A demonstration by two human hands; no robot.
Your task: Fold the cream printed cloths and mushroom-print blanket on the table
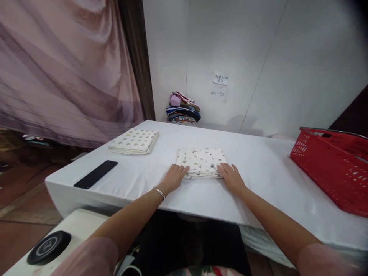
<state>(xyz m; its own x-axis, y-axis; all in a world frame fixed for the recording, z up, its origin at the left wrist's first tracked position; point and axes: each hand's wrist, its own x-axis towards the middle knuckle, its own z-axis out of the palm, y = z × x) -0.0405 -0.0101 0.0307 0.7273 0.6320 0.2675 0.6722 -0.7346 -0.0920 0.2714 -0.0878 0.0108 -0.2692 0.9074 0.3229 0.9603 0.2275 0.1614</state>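
Observation:
A folded white cloth printed with small grey and dark figures lies flat on the table in front of me, its layered front edge facing my body. My left hand touches its left front corner, fingers extended onto the fabric. At the right front corner, my right hand rests with its fingers stretched out and slightly apart over the edge. Neither palm shows, and whatever the thumbs do under the edge is hidden on the left side.
A second folded cloth with grey spots lies at the left, behind a black phone. The white-covered table carries a red plastic basket at the right. Folded fabrics are stacked beyond the far edge, by the wall.

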